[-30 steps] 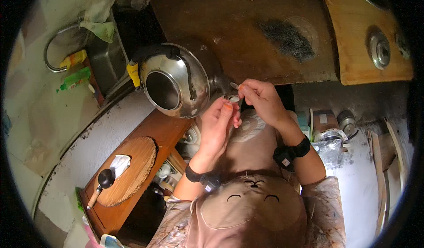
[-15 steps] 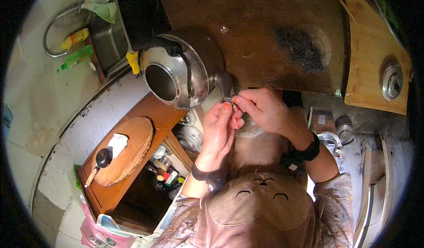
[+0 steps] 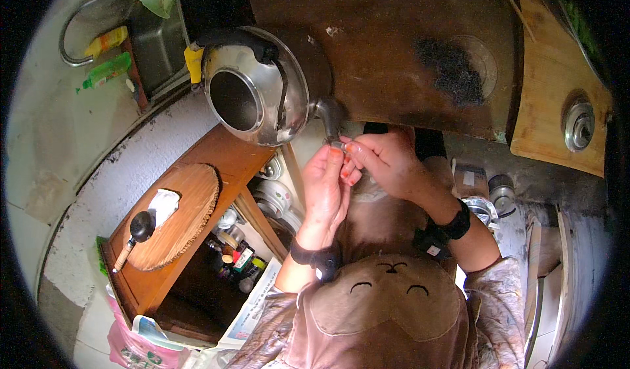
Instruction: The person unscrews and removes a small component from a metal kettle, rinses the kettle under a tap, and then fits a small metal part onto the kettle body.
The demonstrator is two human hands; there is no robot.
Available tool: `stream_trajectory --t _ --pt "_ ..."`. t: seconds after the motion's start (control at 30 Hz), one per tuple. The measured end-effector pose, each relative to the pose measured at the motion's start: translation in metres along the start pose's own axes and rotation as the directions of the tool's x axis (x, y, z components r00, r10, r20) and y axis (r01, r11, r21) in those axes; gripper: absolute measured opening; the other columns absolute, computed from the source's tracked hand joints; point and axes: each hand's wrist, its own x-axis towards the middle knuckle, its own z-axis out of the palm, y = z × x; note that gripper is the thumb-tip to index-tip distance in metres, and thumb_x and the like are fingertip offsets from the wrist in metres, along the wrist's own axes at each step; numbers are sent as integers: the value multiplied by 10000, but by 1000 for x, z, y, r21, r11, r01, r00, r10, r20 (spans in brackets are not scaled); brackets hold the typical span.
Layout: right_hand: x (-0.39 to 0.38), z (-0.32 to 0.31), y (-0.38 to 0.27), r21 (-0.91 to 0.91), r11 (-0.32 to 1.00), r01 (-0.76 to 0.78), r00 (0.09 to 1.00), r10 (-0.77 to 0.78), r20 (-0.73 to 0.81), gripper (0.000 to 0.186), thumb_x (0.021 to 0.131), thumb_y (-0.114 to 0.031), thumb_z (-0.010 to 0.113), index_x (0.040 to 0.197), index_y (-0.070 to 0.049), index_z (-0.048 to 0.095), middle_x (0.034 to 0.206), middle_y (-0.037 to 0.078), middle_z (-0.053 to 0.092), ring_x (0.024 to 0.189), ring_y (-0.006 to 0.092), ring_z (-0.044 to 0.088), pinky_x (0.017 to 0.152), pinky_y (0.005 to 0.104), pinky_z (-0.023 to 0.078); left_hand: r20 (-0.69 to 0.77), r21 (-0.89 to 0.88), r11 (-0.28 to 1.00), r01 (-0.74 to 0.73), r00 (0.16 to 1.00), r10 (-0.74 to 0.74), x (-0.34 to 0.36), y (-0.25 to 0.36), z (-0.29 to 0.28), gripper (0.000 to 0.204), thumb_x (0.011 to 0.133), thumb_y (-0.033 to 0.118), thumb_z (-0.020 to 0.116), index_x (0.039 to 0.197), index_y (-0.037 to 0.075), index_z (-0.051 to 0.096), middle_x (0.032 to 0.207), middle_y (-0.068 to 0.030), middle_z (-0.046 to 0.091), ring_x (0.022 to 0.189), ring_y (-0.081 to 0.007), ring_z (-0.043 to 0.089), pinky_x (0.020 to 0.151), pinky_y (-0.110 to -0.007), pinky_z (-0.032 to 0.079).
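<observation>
Meeting at the spout's (image 3: 329, 116) tip: left hand (image 3: 324, 185) and right hand (image 3: 388, 167), fingertips (image 3: 350, 148) together.
(What they clamp, if anything, is hidden.) Beyond, by the table (image 3: 394, 73), the steel kettle (image 3: 270, 106) looks rigid, slick, perhaps heavy; best lifted by its black handle (image 3: 241, 39).

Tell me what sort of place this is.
Probably a home kitchen: a steel kettle, a metal sink with a curved tap, and a round wooden board on a cabinet show it.
</observation>
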Motion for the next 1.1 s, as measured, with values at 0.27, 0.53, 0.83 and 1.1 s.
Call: stream_trajectory --t 0.27,0.53,0.83,1.1 --pt "9 2 -10 54 982 -183 979 187 -82 355 1068 -214 520 788 -9 595 666 4 546 648 92 491 638 291 453 41 -18 1000 11 999 -10 2 0 -2 324 1064 308 565 1165 8 631 951 -28 601 731 -84 437 642 -236 392" --pt "6 4 -2 220 967 -130 991 134 -2 321 1078 -199 499 919 42 638 793 66 699 722 100 678 646 275 557 86 19 1000 24 996 -25 3 4 -2 464 1064 353 554 1352 -9 589 910 34 565 719 -78 399 647 -236 353" --pt "8 -13 6 206 952 -227 973 233 -3 357 1077 -192 507 789 7 579 717 -3 575 675 87 513 631 273 435 -46 399 912 -94 991 123 5 19 -20 219 1068 250 565 1091 41 505 837 -40 527 653 -128 537 568 -258 417" --pt "19 3 2 210 972 -102 994 91 63 357 1060 -221 526 844 32 655 744 99 694 673 156 644 654 325 511 39 554 819 -150 987 154 8 32 -12 434 999 26 528 1431 2 491 872 -36 572 653 -127 555 625 -264 484"
